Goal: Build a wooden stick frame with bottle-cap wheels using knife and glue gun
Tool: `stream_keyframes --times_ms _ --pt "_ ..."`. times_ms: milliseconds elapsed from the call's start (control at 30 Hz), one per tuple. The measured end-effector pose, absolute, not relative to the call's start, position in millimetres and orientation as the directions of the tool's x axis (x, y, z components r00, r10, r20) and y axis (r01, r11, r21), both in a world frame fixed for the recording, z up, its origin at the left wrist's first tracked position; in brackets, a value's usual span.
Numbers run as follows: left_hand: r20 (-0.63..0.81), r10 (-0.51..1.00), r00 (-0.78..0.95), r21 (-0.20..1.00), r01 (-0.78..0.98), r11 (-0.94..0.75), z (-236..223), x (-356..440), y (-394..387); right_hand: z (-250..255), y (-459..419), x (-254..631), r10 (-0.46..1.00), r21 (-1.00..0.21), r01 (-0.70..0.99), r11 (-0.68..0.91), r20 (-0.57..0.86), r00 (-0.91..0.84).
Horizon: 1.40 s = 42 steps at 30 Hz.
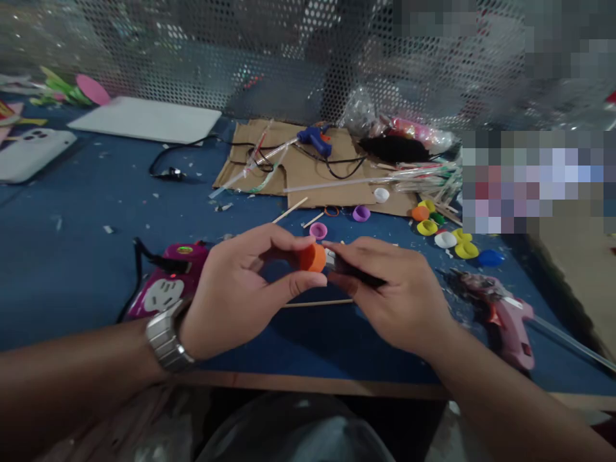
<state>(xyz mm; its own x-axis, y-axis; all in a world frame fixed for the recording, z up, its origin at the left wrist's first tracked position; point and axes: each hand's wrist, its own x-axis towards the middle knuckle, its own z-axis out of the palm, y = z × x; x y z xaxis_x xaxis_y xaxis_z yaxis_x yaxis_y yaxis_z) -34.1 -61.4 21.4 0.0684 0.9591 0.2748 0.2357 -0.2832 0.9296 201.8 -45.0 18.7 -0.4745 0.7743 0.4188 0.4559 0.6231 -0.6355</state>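
Left forearm [81, 372] and right forearm [520, 398] come in from the lower corners, nearest the camera, a metal watch [168, 337] around the left wrist. Between the two hands, just above the front part of the blue bench [96, 256], is an orange cap [316, 258]. The left hand [245, 289] has its grip clamped on the cap, thumb and fingers on opposite sides. The right hand [404, 295] has its grip closed on a black tool [360, 269], whose pale tip points at the cap; blur hides whether the two touch. Under the hands lies a thin wooden stick [320, 303]. Just beyond the fingers sits a pink cap [318, 231], with a purple cap [361, 213] and a white cap [382, 195] farther back. On the left, a magenta power strip [190, 263] has a black plug in it. To the right lie a pink glue gun [517, 330], a blue cap [490, 258] and several yellow caps. Behind, a blue glue gun [315, 138] rests on cardboard [332, 183]. At the back left are a flat white panel [149, 120] and a phone [38, 154], near a perforated metal screen [192, 51].
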Motion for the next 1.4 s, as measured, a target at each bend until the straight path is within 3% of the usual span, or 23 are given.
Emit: stream_keyframes --times_ms 133,233,300,367,433,500,600,700,900,1033,1133,1233,1400 --pt "0.067 0.995 0.08 0.996 0.052 -0.071 22 -30 -56 13 -50 201 0.654 -0.239 0.663 0.709 0.572 -0.494" --pt "0.025 0.996 0.085 0.999 0.018 -0.027 21 -29 -54 13 -52 198 0.609 -0.109 0.701 0.705 0.601 -0.518" --pt "0.067 0.996 0.067 0.997 0.021 -0.069 21 -28 -55 14 -52 197 0.651 -0.214 0.679 0.703 0.577 -0.493" --pt "0.135 0.989 0.056 0.99 0.033 -0.137 20 -28 -57 16 -51 196 0.746 -0.466 0.587 0.662 0.483 -0.458" --pt "0.213 0.975 0.062 0.975 0.052 -0.216 19 -29 -59 19 -48 196 0.838 -0.742 0.443 0.504 0.295 -0.459" --pt "0.316 0.945 0.086 0.943 0.082 -0.323 17 -31 -59 23 -45 195 0.862 -0.92 0.316 0.232 0.045 -0.504" --pt "0.48 0.862 0.161 0.856 0.132 -0.501 12 -35 -57 27 -43 195 0.77 -0.976 0.167 -0.143 -0.215 -0.601" --pt "0.534 0.82 0.205 0.801 0.188 -0.568 11 -38 -58 29 -42 194 0.74 -0.967 0.087 -0.239 -0.239 -0.629" --pt "0.494 0.86 0.128 0.858 0.084 -0.506 14 -32 -61 23 -39 195 0.87 -0.979 0.15 -0.136 -0.19 -0.455" --pt "0.391 0.913 0.115 0.92 -0.008 -0.393 14 -29 -61 19 -42 197 0.957 -0.962 0.237 0.134 0.064 -0.282" --pt "0.372 0.916 0.149 0.925 0.024 -0.379 13 -29 -61 19 -46 197 0.915 -0.852 0.354 0.385 0.302 -0.266" --pt "0.393 0.902 0.178 0.906 0.094 -0.413 12 -32 -62 19 -47 197 0.809 -0.658 0.471 0.588 0.485 -0.333" --pt "0.428 0.879 0.212 0.875 0.145 -0.461 10 -33 -61 18 -43 198 0.676 -0.426 0.549 0.719 0.61 -0.413"
